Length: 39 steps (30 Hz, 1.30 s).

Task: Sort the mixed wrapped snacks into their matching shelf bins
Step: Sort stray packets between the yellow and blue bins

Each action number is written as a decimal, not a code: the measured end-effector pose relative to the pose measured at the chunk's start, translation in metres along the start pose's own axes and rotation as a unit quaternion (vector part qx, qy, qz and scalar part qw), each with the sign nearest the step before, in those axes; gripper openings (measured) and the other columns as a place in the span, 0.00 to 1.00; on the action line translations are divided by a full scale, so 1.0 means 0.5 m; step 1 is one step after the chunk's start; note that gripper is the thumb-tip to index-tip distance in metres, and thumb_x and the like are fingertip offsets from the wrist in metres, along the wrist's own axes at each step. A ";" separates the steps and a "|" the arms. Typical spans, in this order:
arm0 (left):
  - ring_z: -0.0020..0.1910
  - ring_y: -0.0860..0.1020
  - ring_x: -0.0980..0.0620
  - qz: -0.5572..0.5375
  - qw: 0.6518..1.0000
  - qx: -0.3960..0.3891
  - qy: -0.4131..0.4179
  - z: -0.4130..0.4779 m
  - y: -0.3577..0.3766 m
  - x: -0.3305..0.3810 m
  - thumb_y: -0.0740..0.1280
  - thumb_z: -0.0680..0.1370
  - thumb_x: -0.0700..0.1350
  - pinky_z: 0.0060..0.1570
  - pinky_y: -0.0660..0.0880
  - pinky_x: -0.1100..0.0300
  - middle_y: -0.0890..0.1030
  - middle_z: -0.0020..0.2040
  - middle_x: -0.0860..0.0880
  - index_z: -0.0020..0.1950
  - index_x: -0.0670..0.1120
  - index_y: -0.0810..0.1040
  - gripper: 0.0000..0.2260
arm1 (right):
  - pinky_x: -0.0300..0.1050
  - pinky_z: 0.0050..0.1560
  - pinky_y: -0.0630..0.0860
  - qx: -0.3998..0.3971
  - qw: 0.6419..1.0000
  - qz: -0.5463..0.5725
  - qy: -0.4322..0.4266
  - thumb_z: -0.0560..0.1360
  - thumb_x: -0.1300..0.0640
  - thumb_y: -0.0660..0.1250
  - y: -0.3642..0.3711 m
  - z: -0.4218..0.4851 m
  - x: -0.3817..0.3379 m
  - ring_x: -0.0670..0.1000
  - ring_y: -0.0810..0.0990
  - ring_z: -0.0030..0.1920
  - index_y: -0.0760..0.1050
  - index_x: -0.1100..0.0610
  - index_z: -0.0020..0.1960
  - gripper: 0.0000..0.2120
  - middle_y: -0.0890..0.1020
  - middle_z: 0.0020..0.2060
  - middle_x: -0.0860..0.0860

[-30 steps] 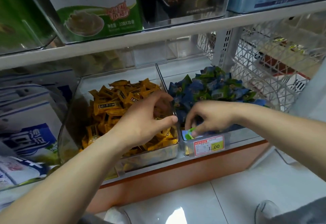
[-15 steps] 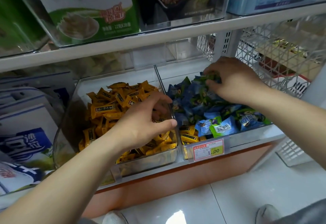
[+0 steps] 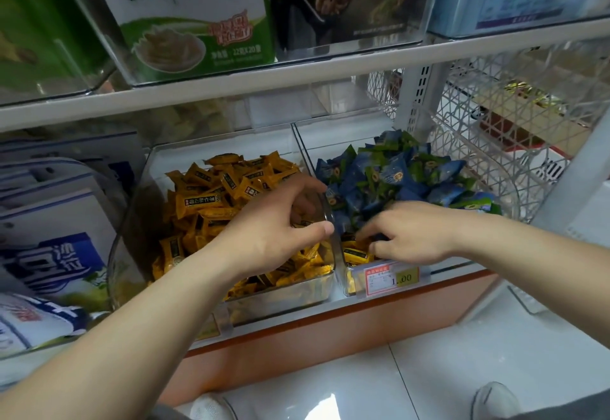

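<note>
Right hand (image 3: 412,234) has come from the back of the clear plastic right bin (image 3: 333,142) to its front corner.

Just above the red-and-yellow price tag (image 3: 391,276), its grip is nearly closed. The curled fingertips (image 3: 364,236) and thumb touch the stray yellow wrapped snacks (image 3: 355,254) lying beneath the blue and green wrapped snacks (image 3: 389,175); whether one is pinched I cannot tell. Left of the tag, the left hand (image 3: 280,231) stays arched over the clear plastic left bin (image 3: 185,155) of yellow packets (image 3: 211,201), grip half open, thumb at the rim, holding nothing visible.
</note>
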<state>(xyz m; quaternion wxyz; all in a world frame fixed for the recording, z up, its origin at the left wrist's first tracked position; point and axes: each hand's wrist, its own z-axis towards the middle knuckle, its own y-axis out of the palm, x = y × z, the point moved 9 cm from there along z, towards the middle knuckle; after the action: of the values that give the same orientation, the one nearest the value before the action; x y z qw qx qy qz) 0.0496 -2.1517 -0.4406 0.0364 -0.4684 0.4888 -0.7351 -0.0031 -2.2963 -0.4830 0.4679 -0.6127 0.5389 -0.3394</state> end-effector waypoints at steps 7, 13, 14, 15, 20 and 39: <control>0.49 0.75 0.69 0.004 1.000 0.000 -0.001 0.002 0.001 -0.001 0.68 0.70 0.65 0.44 0.72 0.70 0.78 0.49 0.65 0.62 0.68 0.67 0.22 | 0.47 0.52 0.78 -0.020 0.998 0.056 0.009 0.75 0.37 0.65 0.006 0.047 0.005 0.50 0.79 0.52 0.73 0.51 0.67 0.26 0.82 0.56 0.48; 0.49 0.77 0.65 0.001 1.000 -0.004 -0.005 0.004 0.003 -0.002 0.68 0.69 0.66 0.47 0.76 0.64 0.78 0.50 0.65 0.63 0.68 0.67 0.24 | 0.38 0.37 0.69 -0.054 0.998 0.026 0.012 0.68 0.34 0.69 0.020 0.085 -0.008 0.47 0.74 0.45 0.69 0.48 0.70 0.35 0.75 0.48 0.43; 0.49 0.77 0.65 0.000 1.000 -0.006 -0.006 0.004 0.004 -0.003 0.68 0.69 0.65 0.47 0.76 0.64 0.78 0.50 0.65 0.63 0.68 0.67 0.23 | 0.38 0.37 0.69 -0.064 0.998 0.026 0.008 0.68 0.34 0.70 0.029 0.091 -0.010 0.46 0.74 0.45 0.69 0.47 0.71 0.35 0.75 0.48 0.43; 0.49 0.77 0.66 -0.002 1.000 -0.006 -0.008 0.005 0.004 -0.003 0.68 0.69 0.65 0.47 0.76 0.64 0.78 0.50 0.65 0.63 0.69 0.67 0.23 | 0.39 0.39 0.71 -0.075 0.997 0.033 0.002 0.68 0.34 0.71 0.036 0.095 -0.011 0.46 0.74 0.46 0.69 0.46 0.71 0.35 0.77 0.51 0.44; 0.49 0.77 0.66 -0.008 1.000 -0.009 -0.011 0.004 0.005 -0.004 0.68 0.68 0.66 0.47 0.76 0.65 0.78 0.50 0.65 0.63 0.69 0.67 0.24 | 0.38 0.49 0.71 -0.120 0.990 0.073 -0.017 0.66 0.39 0.77 0.057 0.106 -0.010 0.45 0.71 0.52 0.59 0.44 0.77 0.45 0.74 0.68 0.47; 0.49 0.77 0.64 -0.015 1.000 -0.009 -0.016 0.006 0.009 -0.007 0.68 0.68 0.67 0.50 0.79 0.55 0.77 0.50 0.69 0.60 0.70 0.66 0.23 | 0.41 0.35 0.72 -0.020 0.998 0.012 -0.054 0.69 0.39 0.72 0.058 0.132 -0.030 0.47 0.76 0.36 0.69 0.47 0.41 0.16 0.77 0.38 0.45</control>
<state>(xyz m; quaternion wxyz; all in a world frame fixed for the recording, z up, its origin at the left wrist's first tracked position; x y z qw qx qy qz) 0.0519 -2.1542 -0.4459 0.0285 -0.4878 0.4879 -0.7233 0.0446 -2.2673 -0.5309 0.4884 -0.6329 0.5265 -0.2892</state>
